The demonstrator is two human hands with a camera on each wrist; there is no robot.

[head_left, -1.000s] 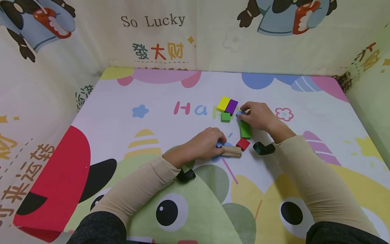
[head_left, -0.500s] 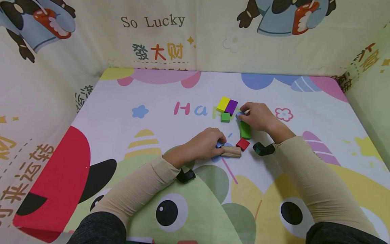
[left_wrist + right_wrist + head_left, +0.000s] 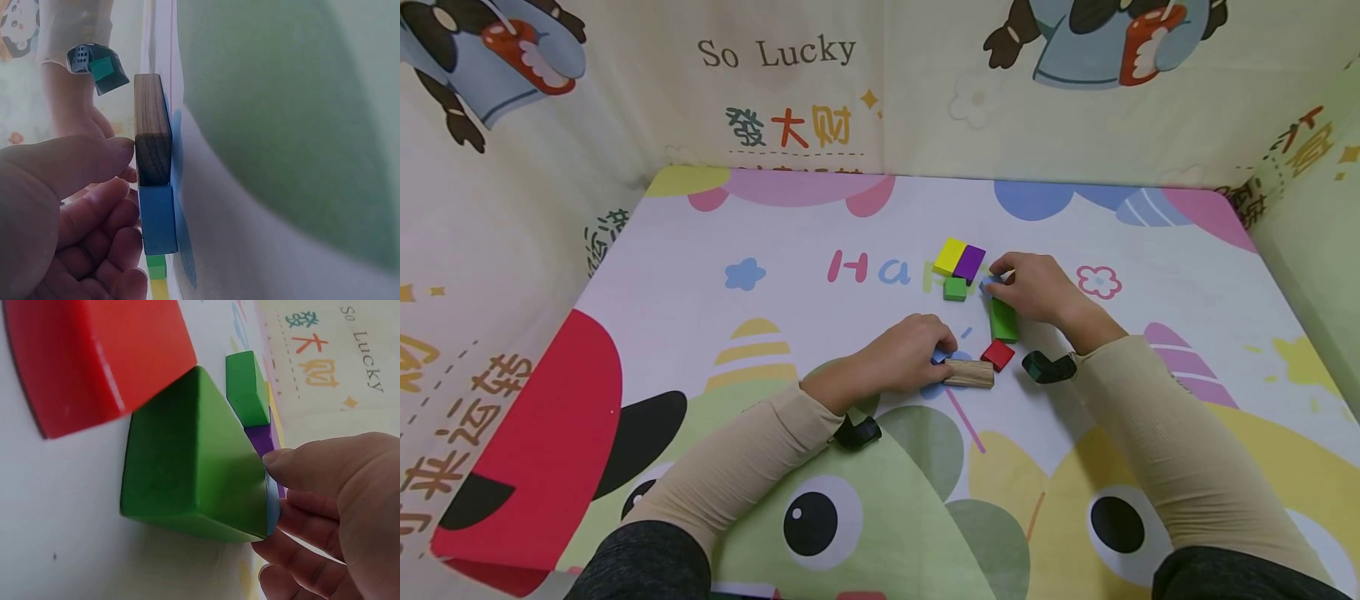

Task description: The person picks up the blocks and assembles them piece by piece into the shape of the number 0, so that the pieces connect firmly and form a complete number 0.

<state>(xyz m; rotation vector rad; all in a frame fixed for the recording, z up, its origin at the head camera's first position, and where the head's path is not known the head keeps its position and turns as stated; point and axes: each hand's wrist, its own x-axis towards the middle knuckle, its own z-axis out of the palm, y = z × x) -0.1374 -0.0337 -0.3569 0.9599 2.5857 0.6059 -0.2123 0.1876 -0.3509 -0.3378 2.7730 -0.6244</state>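
Note:
In the head view, my left hand [image 3: 913, 354] lies over the left end of a brown wooden block [image 3: 970, 373] and the small blue block behind it. The left wrist view shows the thumb at the edge of the wooden block [image 3: 153, 125], with curled fingers beside the blue block [image 3: 158, 219]. My right hand [image 3: 1033, 285] pinches a light blue block [image 3: 990, 283] between thumb and fingers; the hand hides part of it. This block meets the far end of a long green block [image 3: 200, 462]. A red block [image 3: 998, 355] sits between the green and wooden blocks.
Beyond the hands lie a yellow block [image 3: 951, 255], a purple block [image 3: 969, 262] and a small green block [image 3: 955, 289], grouped close together. The printed mat [image 3: 820, 217] covers the table, and a cream curtain [image 3: 925, 100] stands behind and at both sides.

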